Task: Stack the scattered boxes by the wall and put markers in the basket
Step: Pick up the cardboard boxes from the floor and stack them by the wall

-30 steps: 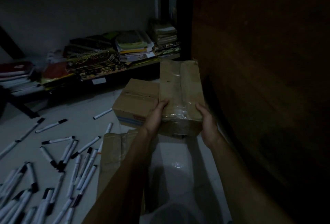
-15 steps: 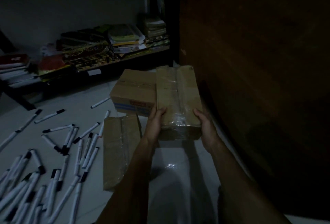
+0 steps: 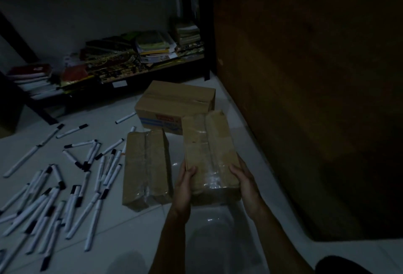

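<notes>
Since the earlier frame the parcel (image 3: 209,153) has come back toward us, clear of the printed box (image 3: 174,103). Our left hand (image 3: 184,184) and right hand (image 3: 245,182) grip its near end, fingers curled around the edges. Glossy tape there risks slippage; the loose markers (image 3: 65,186) underfoot invite a stumble.

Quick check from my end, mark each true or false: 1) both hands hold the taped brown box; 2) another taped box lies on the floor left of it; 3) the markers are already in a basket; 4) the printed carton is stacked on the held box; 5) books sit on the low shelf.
1) True: the left hand and right hand grip the taped brown box.
2) True: the second taped box lies flat there.
3) False: the markers lie scattered on the floor; no basket shows.
4) False: the printed carton stands on the floor behind it.
5) True: books sit on the shelf.
</notes>
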